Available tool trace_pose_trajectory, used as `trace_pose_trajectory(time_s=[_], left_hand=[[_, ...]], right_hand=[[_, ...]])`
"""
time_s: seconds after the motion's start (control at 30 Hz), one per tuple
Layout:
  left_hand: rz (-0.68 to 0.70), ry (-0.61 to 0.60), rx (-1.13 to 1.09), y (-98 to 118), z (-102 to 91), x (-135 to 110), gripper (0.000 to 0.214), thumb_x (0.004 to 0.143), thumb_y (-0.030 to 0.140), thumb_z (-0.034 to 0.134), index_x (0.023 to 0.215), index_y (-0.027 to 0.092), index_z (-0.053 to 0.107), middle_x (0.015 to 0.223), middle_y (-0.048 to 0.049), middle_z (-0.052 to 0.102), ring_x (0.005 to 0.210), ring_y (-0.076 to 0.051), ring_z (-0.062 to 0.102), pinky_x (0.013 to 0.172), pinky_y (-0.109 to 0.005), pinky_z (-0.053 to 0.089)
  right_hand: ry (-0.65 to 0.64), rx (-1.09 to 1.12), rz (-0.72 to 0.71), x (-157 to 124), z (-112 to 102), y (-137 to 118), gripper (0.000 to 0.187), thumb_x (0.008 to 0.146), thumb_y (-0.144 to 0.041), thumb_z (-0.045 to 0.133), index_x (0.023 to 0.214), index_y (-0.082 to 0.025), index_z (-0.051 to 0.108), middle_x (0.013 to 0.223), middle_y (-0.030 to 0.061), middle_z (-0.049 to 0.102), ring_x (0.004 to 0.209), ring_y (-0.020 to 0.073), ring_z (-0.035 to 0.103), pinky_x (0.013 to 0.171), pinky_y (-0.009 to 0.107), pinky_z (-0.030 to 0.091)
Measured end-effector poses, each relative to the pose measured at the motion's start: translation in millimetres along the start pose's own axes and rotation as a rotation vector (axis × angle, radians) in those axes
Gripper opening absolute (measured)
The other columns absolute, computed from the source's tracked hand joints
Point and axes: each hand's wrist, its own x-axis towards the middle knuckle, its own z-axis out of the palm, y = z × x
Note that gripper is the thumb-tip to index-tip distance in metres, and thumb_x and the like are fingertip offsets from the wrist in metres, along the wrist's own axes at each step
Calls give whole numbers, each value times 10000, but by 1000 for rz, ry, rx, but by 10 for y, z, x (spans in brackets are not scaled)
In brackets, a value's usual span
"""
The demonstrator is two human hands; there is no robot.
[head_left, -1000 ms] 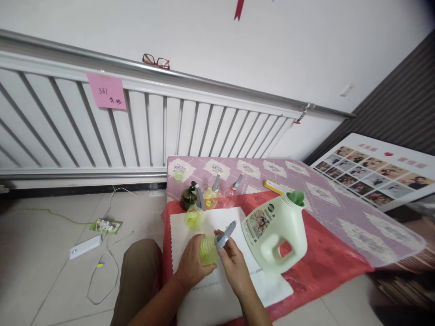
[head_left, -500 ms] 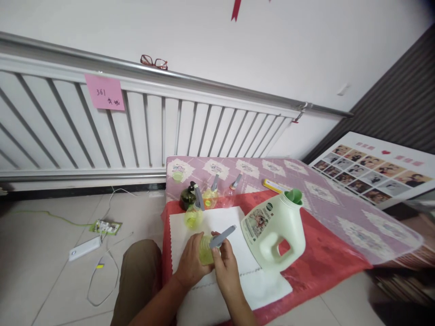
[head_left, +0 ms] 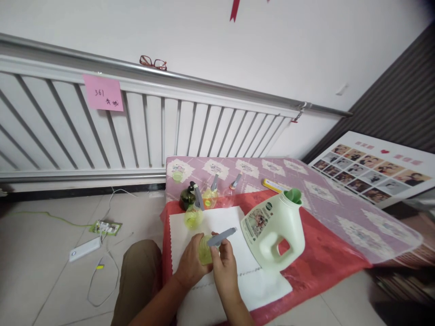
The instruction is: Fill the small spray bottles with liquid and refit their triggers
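Yellow-green pump bottle [head_left: 205,250]: cupped by left hand [head_left: 190,267], beside detergent jug [head_left: 276,232].
Right hand [head_left: 222,267]: fingers pinch grey pump head [head_left: 221,237].
Risk: twisting could tip it, likely spilling onto white cloth [head_left: 238,276].

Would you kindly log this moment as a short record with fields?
left hand: left hand wraps the small yellow-green bottle
right hand: right hand pinches the grey pump head on that bottle
under the hands: white cloth over a red cover
right of the hands: pale green jug, its mouth open
behind: three more pump bottles
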Motion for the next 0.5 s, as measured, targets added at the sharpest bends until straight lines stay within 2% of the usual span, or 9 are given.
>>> trace_pose_trajectory(time_s=[0.1, 0.17, 0.3, 0.37, 0.5], left_hand=[[6, -7, 3, -8, 7, -3, 753, 677, 301, 695, 1312, 93, 349, 1260, -218, 555, 1164, -346, 585, 979, -539, 508], [11, -3, 13, -22, 20, -11, 743, 694, 305, 686, 1319, 93, 345, 1275, -221, 544, 1190, -346, 568, 1001, -544, 492], [27, 3, 35, -78, 56, -27, 693, 770, 324, 631, 1350, 99, 325, 1326, -229, 507, 1242, -334, 530, 1040, -547, 459], [39, -5, 41, -104, 67, -32, 719, 771, 341, 637, 1362, 90, 315, 1334, -238, 498, 1250, -340, 521, 1040, -549, 457], [97, -59, 39, -129, 54, -57, 790, 758, 346, 653, 1407, 96, 277, 1392, -234, 459, 1309, -343, 466, 1072, -540, 425]], right_hand=[[83, 23, 8, 41, 47, 63, 308, 717, -365, 705, 953, -239, 551, 1112, 101, 695, 1071, 271, 642, 954, 447, 502], [104, 29, 0, 35, 69, 84, 375, 692, -358, 720, 1000, -237, 544, 1141, 105, 684, 1100, 276, 629, 968, 453, 492], [21, -6, -30, -13, 41, 58, 395, 802, -375, 634, 1159, -224, 558, 1263, 119, 643, 1217, 266, 570, 1041, 444, 434], [-11, -37, -33, -7, 7, 40, 357, 831, -387, 609, 1145, -218, 587, 1235, 120, 661, 1177, 268, 598, 1016, 438, 456], [38, -40, -43, 70, -42, 34, 331, 788, -374, 659, 1071, -216, 591, 1141, 111, 687, 1103, 270, 631, 961, 423, 493]])
